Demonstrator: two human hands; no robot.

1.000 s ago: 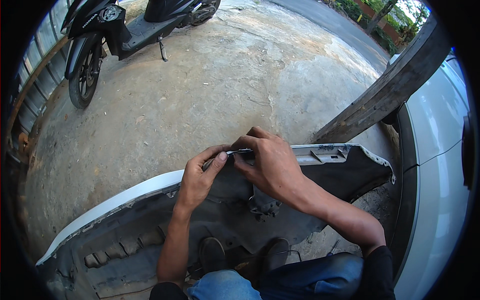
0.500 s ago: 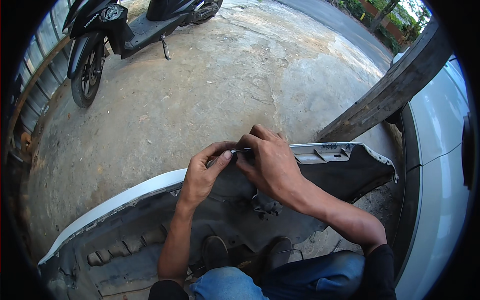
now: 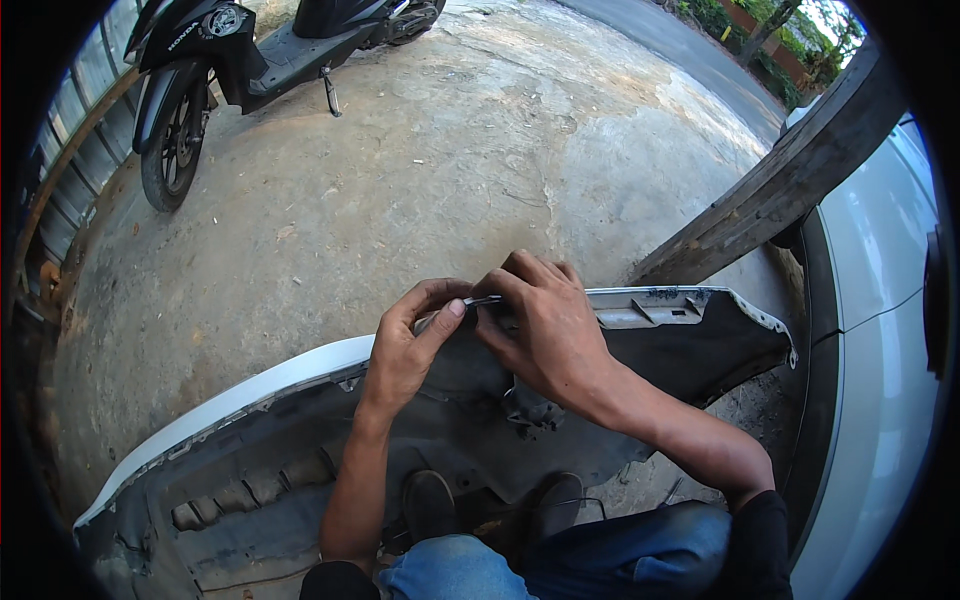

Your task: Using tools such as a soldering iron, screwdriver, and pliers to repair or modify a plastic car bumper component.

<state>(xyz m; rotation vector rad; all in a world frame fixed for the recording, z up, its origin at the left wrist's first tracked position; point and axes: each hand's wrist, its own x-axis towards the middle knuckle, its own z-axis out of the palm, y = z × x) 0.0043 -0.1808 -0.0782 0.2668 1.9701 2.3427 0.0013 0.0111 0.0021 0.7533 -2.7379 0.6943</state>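
The left hand (image 3: 400, 350) and right hand (image 3: 548, 325) have their fingers drawn in narrow around a slim pale piece (image 3: 484, 300), its long axis running left-right between their fingertips; which hand grips it, I cannot tell. Beneath them a white bumper (image 3: 310, 367) stretches from lower left of the left hand to beyond the right, dark hollow side toward the person.

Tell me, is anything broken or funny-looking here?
Yes: the big car panel isn't on a car, which looks odd. Its white edge also has dark marks, right of the right hand; they stand out. I can't tell whether they're dirt or damage.
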